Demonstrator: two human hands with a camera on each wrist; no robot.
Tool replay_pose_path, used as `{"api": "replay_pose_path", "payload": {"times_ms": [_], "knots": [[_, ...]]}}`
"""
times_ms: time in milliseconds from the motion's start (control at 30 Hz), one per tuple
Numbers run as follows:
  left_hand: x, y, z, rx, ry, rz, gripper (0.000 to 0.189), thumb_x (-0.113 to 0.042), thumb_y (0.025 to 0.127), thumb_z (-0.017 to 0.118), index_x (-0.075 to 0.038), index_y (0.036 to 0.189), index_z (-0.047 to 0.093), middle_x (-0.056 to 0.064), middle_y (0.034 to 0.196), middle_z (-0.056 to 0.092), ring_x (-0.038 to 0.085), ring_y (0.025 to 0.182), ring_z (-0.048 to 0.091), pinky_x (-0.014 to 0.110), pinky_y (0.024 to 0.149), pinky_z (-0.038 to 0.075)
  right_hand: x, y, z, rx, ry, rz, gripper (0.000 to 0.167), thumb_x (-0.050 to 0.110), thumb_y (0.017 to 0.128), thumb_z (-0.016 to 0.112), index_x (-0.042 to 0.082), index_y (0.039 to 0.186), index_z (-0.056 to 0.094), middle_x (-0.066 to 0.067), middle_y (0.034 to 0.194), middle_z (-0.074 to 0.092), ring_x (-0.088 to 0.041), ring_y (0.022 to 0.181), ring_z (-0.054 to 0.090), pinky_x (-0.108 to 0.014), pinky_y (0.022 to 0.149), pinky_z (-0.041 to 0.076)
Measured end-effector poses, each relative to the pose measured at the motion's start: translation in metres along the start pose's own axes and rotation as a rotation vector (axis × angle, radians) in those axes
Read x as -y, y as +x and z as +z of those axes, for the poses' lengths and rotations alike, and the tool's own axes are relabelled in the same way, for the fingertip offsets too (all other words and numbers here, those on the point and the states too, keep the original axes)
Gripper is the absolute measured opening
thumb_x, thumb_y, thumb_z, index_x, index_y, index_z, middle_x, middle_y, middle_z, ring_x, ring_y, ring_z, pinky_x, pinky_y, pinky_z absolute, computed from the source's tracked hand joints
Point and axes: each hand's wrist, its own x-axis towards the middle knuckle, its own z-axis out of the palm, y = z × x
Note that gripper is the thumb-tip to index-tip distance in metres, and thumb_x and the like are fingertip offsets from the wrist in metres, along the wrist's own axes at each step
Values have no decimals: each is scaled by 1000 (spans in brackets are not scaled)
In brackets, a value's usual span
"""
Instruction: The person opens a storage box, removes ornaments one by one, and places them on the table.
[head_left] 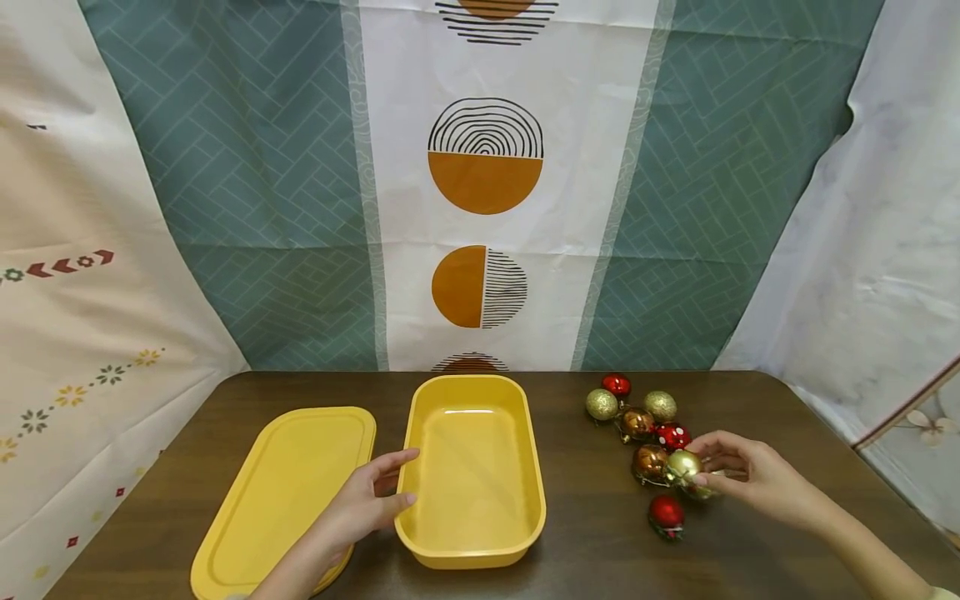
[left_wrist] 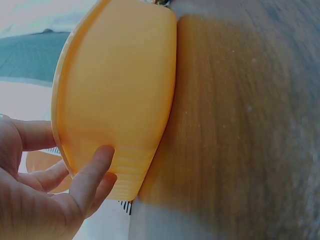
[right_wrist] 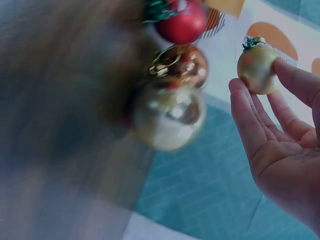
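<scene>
My left hand (head_left: 367, 496) holds the left wall of a yellow plastic box (head_left: 536, 492). In the left wrist view, some fingertips lie on the box's outer wall (left_wrist: 115, 85) and other digits pass behind its rim. My right hand (head_left: 753, 475) pinches a gold ball ornament (right_wrist: 257, 69) between thumb and fingers, its cap with green trim pointing up in the right wrist view. Beside that hand lie a copper ball ornament (head_left: 649, 462), a red one with white dots (head_left: 673, 435) and a plain red one (head_left: 666, 512). A shiny gold ball (right_wrist: 170, 115) sits close by, partly hidden by the hand in the head view.
A flat yellow lid (head_left: 292, 475) lies left of the box on the dark wooden table (head_left: 585, 533). Farther back on the right are glittery gold balls (head_left: 602, 404), another copper ball (head_left: 637, 423) and a red one (head_left: 617, 384). A patterned curtain (head_left: 300, 208) hangs behind the table.
</scene>
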Motion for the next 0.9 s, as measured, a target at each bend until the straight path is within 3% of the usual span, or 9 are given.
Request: {"api": "replay_pose_path", "payload": {"times_ms": [233, 467, 900], "knots": [[0, 0, 0, 5, -10, 3, 56, -1, 84, 61, 5, 134, 37, 31, 128, 42, 29, 105, 55, 41, 71, 54, -19, -26, -4, -12, -6, 7, 28, -9, 77, 64, -2, 103, 55, 14, 99, 59, 0, 84, 59, -18, 65, 50], [0, 1, 1, -13, 3, -19, 56, 0, 84, 61, 4, 134, 37, 30, 128, 43, 29, 105, 55, 41, 71, 54, -31, -44, 0, 35, 41, 13, 27, -10, 78, 63, -1, 103, 56, 16, 100, 59, 0, 84, 58, -19, 63, 50], [-1, 0, 1, -18, 9, -22, 56, -1, 84, 61, 3, 134, 38, 29, 128, 43, 29, 105, 54, 41, 70, 54, -44, -51, 8, 100, 34, -23, 27, -6, 77, 65, 2, 101, 56, 13, 98, 57, -2, 80, 59, -20, 61, 50]]}}
